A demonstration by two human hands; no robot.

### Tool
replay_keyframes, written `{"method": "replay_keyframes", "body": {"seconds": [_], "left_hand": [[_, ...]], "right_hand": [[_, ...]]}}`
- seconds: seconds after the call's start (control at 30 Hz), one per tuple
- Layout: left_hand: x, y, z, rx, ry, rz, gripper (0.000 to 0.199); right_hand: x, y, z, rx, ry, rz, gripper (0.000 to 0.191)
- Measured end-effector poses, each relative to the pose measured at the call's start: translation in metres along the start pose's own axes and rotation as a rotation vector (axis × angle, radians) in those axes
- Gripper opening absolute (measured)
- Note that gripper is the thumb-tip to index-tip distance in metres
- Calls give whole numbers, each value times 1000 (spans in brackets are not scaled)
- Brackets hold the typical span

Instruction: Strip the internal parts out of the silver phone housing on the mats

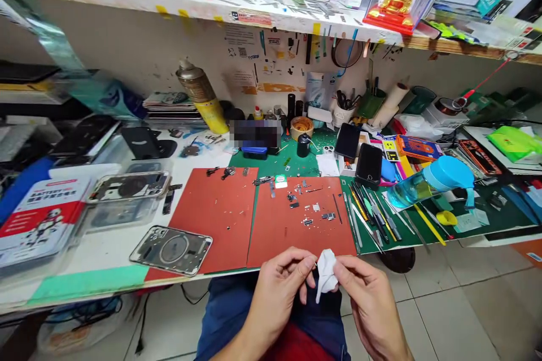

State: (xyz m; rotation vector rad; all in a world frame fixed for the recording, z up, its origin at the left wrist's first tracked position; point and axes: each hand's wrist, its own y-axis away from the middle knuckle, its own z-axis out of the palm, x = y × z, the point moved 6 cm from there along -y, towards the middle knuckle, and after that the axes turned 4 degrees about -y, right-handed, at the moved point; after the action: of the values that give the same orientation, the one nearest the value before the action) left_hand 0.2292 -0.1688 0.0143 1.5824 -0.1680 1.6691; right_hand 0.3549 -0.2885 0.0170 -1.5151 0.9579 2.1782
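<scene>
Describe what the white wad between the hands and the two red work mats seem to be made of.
The white wad looks like soft tissue or thin cloth: matte, with crumpled folds. The red work mats look like silicone or rubber: matte, smooth, no weave showing.

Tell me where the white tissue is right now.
In the head view, the crumpled white tissue is pinched between the left hand and the right hand, just below the near edge of the right-hand red work mat.
</scene>
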Motion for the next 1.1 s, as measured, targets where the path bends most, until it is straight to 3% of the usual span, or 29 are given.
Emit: {"method": "replay_keyframes", "body": {"seconds": [0.1, 0.27, 0.5, 0.7, 0.9, 1.1], "left_hand": [[4, 5, 0, 10, 11, 22, 46], [4, 10, -1, 40, 47, 45, 42], [-7, 13, -6, 119, 113, 39, 39], [-7, 15, -8, 116, 172, 77, 35], [5, 24, -9, 112, 147, 155, 25], [6, 27, -8, 83, 172, 176, 20]], "right_hand": [[11, 0, 21, -58, -54, 41, 32], [10, -1, 33, -123, 1, 66, 37], [1, 0, 42, -127, 138, -76, 32], [4, 2, 45, -124, 321, -262, 24], [3, 0, 50, -115, 91, -211, 23], [4, 0, 53, -119, 77, -171, 24]]}}
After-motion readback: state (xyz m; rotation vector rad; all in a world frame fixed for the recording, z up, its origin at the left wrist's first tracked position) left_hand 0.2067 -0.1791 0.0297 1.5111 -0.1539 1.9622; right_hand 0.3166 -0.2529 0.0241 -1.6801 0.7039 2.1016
